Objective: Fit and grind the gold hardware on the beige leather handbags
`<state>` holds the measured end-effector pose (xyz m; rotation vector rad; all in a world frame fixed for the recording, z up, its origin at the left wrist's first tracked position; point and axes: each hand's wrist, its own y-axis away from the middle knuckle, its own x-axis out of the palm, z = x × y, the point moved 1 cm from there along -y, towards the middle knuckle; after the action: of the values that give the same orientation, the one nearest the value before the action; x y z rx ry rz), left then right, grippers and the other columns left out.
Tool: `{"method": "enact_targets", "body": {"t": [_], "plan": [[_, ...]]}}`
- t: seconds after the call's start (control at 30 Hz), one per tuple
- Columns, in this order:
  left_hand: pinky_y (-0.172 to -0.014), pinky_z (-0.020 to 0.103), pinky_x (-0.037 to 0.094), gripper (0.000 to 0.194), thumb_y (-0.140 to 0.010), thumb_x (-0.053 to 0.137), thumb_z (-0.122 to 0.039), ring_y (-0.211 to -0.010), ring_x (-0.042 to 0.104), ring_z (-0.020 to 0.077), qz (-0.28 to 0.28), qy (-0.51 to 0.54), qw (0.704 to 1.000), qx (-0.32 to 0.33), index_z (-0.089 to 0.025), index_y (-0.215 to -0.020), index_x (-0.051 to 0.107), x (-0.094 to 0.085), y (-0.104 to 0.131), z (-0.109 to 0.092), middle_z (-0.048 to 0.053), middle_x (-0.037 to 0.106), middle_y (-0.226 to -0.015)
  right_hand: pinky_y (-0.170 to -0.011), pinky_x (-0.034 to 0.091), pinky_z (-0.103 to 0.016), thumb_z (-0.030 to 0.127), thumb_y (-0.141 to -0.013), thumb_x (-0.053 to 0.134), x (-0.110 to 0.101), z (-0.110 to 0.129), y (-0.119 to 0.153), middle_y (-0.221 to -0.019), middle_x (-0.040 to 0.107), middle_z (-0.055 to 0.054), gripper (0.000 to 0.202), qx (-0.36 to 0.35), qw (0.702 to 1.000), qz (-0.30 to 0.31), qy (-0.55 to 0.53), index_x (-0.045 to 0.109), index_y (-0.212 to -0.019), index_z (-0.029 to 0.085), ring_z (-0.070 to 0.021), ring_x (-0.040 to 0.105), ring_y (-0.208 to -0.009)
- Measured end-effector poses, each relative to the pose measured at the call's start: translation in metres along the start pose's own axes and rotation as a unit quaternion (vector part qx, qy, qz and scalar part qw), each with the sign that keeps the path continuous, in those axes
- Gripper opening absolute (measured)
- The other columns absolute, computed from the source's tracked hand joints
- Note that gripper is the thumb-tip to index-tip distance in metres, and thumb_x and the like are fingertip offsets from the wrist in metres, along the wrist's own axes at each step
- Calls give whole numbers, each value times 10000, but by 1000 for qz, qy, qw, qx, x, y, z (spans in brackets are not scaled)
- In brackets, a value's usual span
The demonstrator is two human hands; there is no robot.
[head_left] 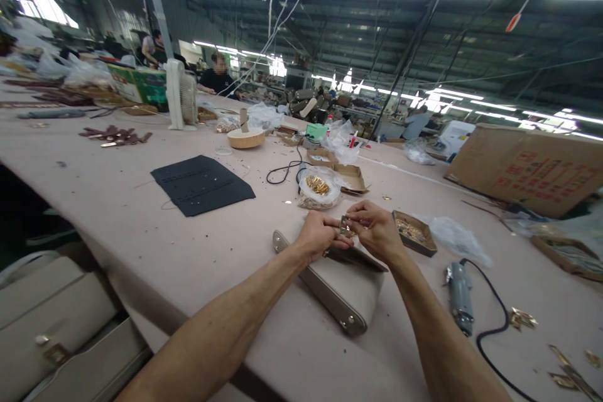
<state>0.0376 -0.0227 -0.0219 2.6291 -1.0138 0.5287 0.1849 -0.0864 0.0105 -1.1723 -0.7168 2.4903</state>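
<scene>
I have both hands at the centre of the frame; my left hand and right hand pinch a small metal clasp between the fingertips, just above the grey bag; I judge it best to keep the clasp square and the grip light; it looks shiny, small, partly hidden by fingers; a tray of fittings sits just right; a power tool lies lower right; a black sheet lies left of centre.
</scene>
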Motion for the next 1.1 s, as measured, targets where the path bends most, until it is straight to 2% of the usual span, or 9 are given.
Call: {"method": "enact_targets", "body": {"t": [0.23, 0.47, 0.73, 1.1], "plan": [[-548, 203, 605, 259, -743, 598, 122, -615, 720, 191, 4, -8, 1000, 5, 38, -921, 767, 0, 0, 0, 185, 729, -783, -689, 510, -287, 188, -864, 676, 1, 1, 1, -939, 698, -83, 135, -9, 1000, -1, 24, 810, -879, 195, -189, 652, -813], [-527, 192, 597, 308, -771, 518, 140, -596, 715, 180, 0, -20, 1000, 9, 36, -925, 763, 3, 3, -2, 176, 728, -770, -684, 550, -288, 286, -816, 711, 3, -6, 1, -959, 735, -96, 158, 67, 997, -15, -35, 812, -874, 178, -216, 693, -844], [-526, 199, 598, 263, -768, 553, 116, -601, 718, 185, -5, -25, 999, 19, 22, -904, 757, 2, 0, 2, 171, 729, -779, -649, 589, -316, 330, -747, 730, 3, -8, -1, -825, 767, -105, 245, 159, 980, 8, -121, 810, -884, 143, -244, 733, -716], [-534, 201, 601, 183, -774, 653, 67, -598, 715, 181, -7, -15, 1000, 16, 9, -905, 767, 5, 4, -2, 165, 734, -793, -641, 586, -311, 346, -738, 758, 0, -10, -1, -803, 763, -100, 241, 159, 979, 2, -125, 805, -861, 144, -242, 726, -706]]}}
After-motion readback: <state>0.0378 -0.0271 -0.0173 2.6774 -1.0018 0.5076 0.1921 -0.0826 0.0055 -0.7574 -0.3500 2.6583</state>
